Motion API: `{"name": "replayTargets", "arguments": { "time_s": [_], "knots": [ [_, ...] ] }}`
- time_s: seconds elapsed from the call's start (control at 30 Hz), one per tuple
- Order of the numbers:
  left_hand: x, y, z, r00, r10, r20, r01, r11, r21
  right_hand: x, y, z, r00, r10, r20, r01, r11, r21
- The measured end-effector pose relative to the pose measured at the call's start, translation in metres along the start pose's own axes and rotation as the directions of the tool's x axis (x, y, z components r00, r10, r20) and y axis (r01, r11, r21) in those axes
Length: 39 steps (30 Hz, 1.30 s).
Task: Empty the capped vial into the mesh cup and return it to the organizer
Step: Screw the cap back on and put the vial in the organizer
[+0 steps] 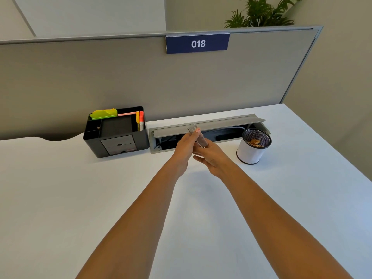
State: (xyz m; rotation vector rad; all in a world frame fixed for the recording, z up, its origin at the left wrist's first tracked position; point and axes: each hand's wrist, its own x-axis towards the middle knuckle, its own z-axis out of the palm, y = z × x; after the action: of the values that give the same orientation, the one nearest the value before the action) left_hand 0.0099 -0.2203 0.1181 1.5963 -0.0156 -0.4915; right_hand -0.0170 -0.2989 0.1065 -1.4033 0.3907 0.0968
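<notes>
White desk top (80, 198): broad, flat, carrying everything below; mesh cup taken as the landmark for all places.
Grey fabric partition (120, 81): upright behind the mesh cup, bearing a blue plate marked 018.
Grey cable trough with hinged lid (209, 122): just behind and left of the mesh cup, lid propped open; dark inside, cables barely readable.
Black plastic desk organizer (115, 135): well left of the mesh cup, holding green and pink notes and orange markers; small drawers in front; which slot suits the vial not clear.
White-sleeved black wire mesh cup (254, 146): upright, near the right hand; pale brownish scraps already lying inside, kind not identifiable.
Right hand (211, 158): left of the mesh cup, fingers curled around the lower body of the vial, palm upward.
Left hand (184, 146): further left of the mesh cup, thumb and fingertips pinching the vial's top end.
Clear slim capped vial with brown contents at the bottom (199, 137): held above the desk, left of the mesh cup, tilted, cap end up and away.
Step in hand: apparently uncapping, before any pouring.
Next move: likely twisting or pulling the cap free, then carrying the vial rightward over the cup rim and tipping.
Hidden: cap seam blurred against the trough lid; cap on or loosened not discernible; amount of contents masked by fingers.
</notes>
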Motion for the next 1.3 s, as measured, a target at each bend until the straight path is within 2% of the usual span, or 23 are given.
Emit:
{"name": "replayTargets", "arguments": {
  "time_s": [0.27,0.4,0.5,0.73,0.87,1.03,1.13,1.23,1.3],
  "knots": [
    [-0.004,-0.001,-0.013,0.997,0.037,0.068,-0.039,0.999,0.032,-0.003,0.004,0.004,0.996,-0.056,-0.07,0.056,0.998,0.0],
    [-0.007,0.0,-0.015,0.996,0.068,0.051,-0.069,0.997,0.022,-0.003,0.002,0.008,1.0,-0.021,0.007,0.02,0.987,0.162],
    [-0.008,0.004,-0.018,0.997,0.071,-0.025,-0.072,0.997,-0.02,-0.005,-0.002,0.012,0.998,-0.017,0.059,0.001,0.965,0.262],
    [-0.007,0.009,-0.045,0.984,0.145,-0.102,-0.145,0.989,0.008,-0.001,-0.014,0.002,0.997,0.009,0.082,-0.023,0.986,0.167],
    [-0.009,0.002,-0.058,0.972,0.194,-0.132,-0.18,0.977,0.115,0.001,-0.027,-0.003,1.0,-0.02,0.018,0.016,0.976,0.219],
    [-0.015,-0.004,-0.065,0.962,0.241,-0.131,-0.2,0.943,0.266,0.001,-0.047,0.006,0.993,-0.115,-0.022,0.117,0.973,0.2],
    [-0.019,-0.004,-0.066,0.962,0.246,-0.121,-0.202,0.935,0.29,0.001,-0.052,0.016,0.983,-0.176,-0.057,0.181,0.976,0.121],
    [-0.023,-0.004,-0.067,0.964,0.24,-0.112,-0.197,0.932,0.304,0.001,-0.049,0.025,0.953,-0.289,-0.094,0.277,0.953,-0.123],
    [-0.023,-0.003,-0.067,0.965,0.242,-0.104,-0.197,0.925,0.324,0.0,-0.047,0.03,0.919,-0.385,-0.083,0.345,0.889,-0.301]
  ]
}}
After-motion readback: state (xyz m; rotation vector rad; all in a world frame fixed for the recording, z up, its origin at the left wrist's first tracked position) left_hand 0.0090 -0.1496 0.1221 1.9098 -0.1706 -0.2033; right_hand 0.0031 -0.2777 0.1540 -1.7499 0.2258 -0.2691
